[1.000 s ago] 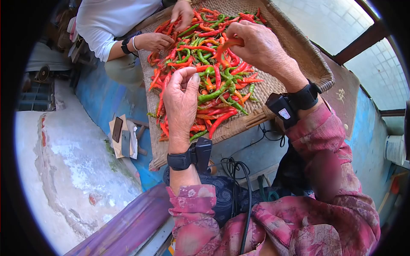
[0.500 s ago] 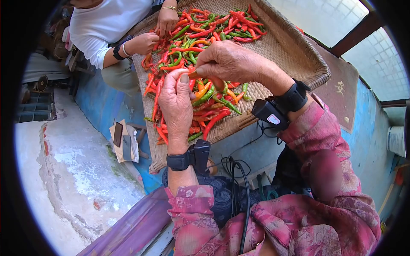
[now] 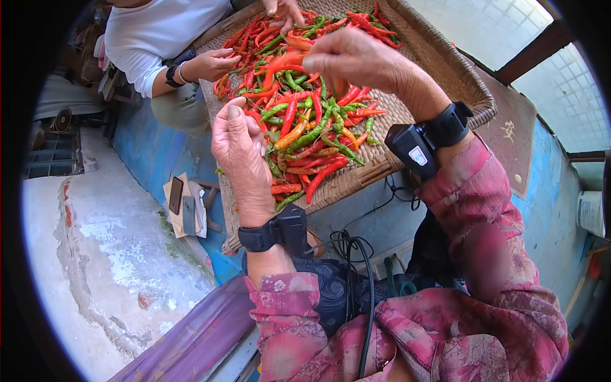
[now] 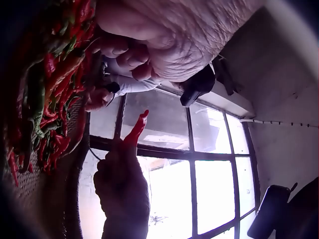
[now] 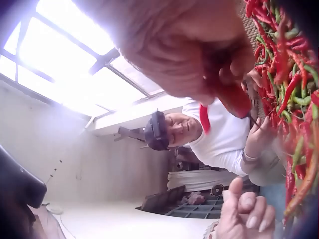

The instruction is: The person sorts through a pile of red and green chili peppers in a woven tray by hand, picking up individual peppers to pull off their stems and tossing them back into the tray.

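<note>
In the head view my left hand (image 3: 242, 156) is raised at the near left of the pepper pile (image 3: 309, 130), thumb up and fingers loosely curled, with no pepper seen in it. The right wrist view shows that left hand (image 5: 244, 216) with the thumb apart from the bent fingers. My right hand (image 3: 375, 67) grips red peppers (image 3: 280, 65), blurred, above the middle of the pile. From the left wrist view, a red pepper (image 4: 135, 130) sticks up out of the right hand (image 4: 122, 186). A red-orange pepper (image 5: 235, 100) with a dark stem hangs from its fingers in the right wrist view.
The peppers, red, green and orange, lie on a woven tray (image 3: 439, 70) with a raised rim. Across its far left corner a person in a white shirt (image 3: 162, 35) has both hands at the peppers. Black cables (image 3: 369, 305) hang below the tray; a phone (image 3: 175, 195) lies at the left.
My hands met over the pile half a second ago and are now apart. The right moved up and away with the peppers, the left drew back to the left. The other person's hands have separated.
</note>
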